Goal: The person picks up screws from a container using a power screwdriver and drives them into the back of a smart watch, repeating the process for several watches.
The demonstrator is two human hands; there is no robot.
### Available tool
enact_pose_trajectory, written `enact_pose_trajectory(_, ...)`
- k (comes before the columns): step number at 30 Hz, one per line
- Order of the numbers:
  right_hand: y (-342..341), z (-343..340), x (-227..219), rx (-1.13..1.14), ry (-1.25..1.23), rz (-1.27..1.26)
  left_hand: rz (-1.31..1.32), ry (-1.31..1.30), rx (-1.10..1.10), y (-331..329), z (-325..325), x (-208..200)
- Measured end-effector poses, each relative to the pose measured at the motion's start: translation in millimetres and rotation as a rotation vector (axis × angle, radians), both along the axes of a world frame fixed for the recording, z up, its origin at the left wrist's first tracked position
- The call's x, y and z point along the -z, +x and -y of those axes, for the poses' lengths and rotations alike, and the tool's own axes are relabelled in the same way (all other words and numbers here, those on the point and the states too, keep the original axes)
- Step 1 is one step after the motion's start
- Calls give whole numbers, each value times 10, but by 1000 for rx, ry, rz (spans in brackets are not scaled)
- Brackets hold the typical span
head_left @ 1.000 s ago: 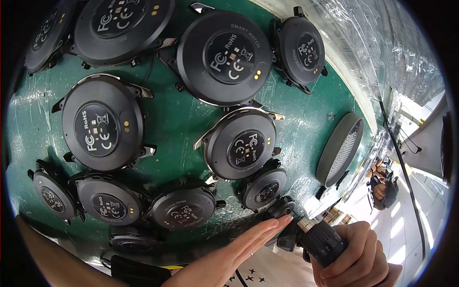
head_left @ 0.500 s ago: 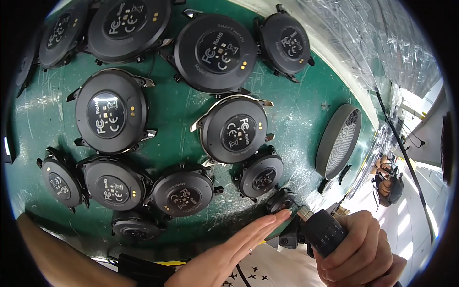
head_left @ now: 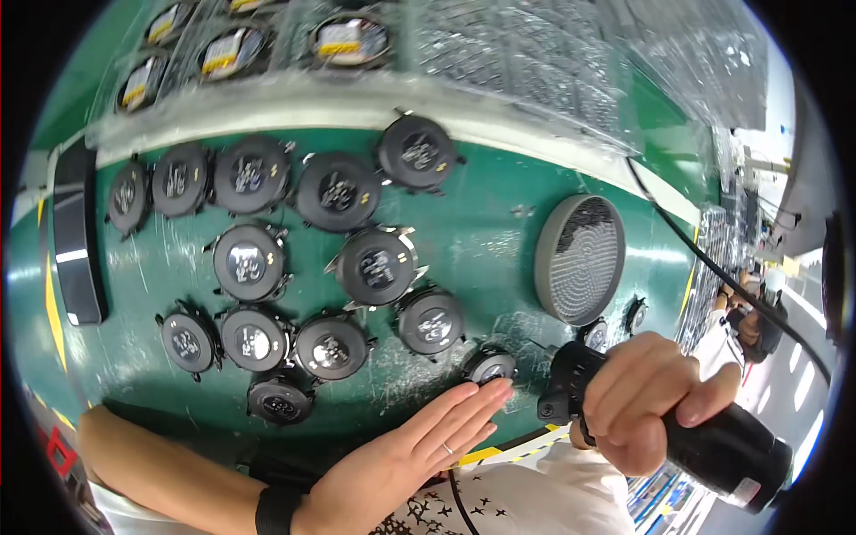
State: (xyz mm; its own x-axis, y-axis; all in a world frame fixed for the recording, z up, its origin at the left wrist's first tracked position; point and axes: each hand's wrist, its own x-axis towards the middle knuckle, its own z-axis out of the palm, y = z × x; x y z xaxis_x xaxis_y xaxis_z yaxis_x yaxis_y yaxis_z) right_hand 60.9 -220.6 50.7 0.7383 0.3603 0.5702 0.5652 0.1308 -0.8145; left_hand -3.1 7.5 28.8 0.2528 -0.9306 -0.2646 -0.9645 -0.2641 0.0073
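My left hand (head_left: 415, 450) lies with its fingers stretched flat, fingertips at the near edge of a black smartwatch body (head_left: 489, 364) that lies back cover up. A ring and a black wristband are on this hand and wrist. My right hand (head_left: 637, 401) is closed round a black electric screwdriver (head_left: 736, 450). Its thin bit points left toward that watch body, and a gap shows between them. Farther up the green mat, several more strapless watch bodies, such as one with bright lugs (head_left: 376, 266), lie with their backs up.
A round grey tray (head_left: 546, 267) of small screws stands right of the watches, with two smaller watch bodies (head_left: 596, 333) near it. A black phone-like slab (head_left: 78, 236) lies at far left. Clear plastic trays (head_left: 499, 53) line the back; a black cable (head_left: 713, 267) crosses the right side.
The view has drawn back, so the watches look smaller and more of the bench shows. The screwdriver bit has shifted away to the right of the watch body. My left hand stays beside it.
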Motion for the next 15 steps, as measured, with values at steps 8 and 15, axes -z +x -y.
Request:
enact_pose_trajectory(8,113,116,-17,-99,-14,-212,31,-123,43,-63,-22,-18)
enact_pose_trajectory(15,57,166,-79,-122,18,-276,-209,-62,-26,-154,-98,-424)
